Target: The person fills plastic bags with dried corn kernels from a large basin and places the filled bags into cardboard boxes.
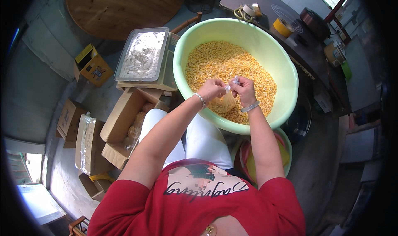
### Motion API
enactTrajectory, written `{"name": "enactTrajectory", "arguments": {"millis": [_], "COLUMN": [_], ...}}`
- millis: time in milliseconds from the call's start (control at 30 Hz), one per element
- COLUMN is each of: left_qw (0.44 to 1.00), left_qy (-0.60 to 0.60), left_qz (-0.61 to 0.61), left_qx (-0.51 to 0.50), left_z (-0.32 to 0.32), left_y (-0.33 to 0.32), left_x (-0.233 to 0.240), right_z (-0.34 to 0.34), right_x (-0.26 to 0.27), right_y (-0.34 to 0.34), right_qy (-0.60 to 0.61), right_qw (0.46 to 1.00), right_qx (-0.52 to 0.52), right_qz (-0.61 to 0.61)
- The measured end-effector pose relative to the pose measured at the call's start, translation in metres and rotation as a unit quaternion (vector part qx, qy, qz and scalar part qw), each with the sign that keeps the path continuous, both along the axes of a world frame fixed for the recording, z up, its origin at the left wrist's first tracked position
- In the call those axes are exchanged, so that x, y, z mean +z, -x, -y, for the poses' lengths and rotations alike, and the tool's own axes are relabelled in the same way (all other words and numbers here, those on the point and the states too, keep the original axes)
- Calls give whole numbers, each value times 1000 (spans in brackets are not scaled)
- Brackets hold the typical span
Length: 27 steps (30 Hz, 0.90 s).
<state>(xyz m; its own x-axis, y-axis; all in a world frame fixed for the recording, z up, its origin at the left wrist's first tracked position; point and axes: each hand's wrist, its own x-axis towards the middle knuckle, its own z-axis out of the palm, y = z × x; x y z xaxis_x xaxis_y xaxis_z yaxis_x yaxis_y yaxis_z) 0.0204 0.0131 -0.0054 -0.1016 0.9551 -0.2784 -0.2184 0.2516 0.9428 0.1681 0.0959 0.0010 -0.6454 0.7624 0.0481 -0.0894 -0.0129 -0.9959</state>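
In front of me stands a large pale green plastic tub with loose yellow corn kernels in it. A clear plastic bag filled with kernels is over the near part of the heap; whether it rests there is hard to tell. My left hand pinches the bag's gathered neck. My right hand grips the twisted top end of the plastic, close beside the left. The fingers partly hide the neck.
Left of the tub, a clear tray sits on a scale. Below it, an open cardboard box holds filled bags. A dark table at right bears yellow tape and scissors. Nested basins stand beneath the tub.
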Motion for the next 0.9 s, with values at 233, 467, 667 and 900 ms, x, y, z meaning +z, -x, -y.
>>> {"name": "enactTrajectory", "arguments": {"millis": [233, 467, 667, 900], "left_qw": [993, 953, 920, 955], "left_qy": [-89, -13, 51, 17], "left_qz": [-16, -284, -378, -286], "left_qx": [76, 103, 88, 81], "left_z": [-2, -1, 4, 4], "left_y": [-2, -7, -11, -2], "left_x": [-14, -11, 4, 2], "right_z": [4, -9, -4, -1], "right_x": [-1, -25, -18, -19], "right_y": [7, 3, 4, 7], "right_qy": [-8, -94, -68, -28], "right_qw": [998, 989, 987, 991], "right_qx": [63, 29, 23, 60], "right_qz": [13, 107, 146, 118]}}
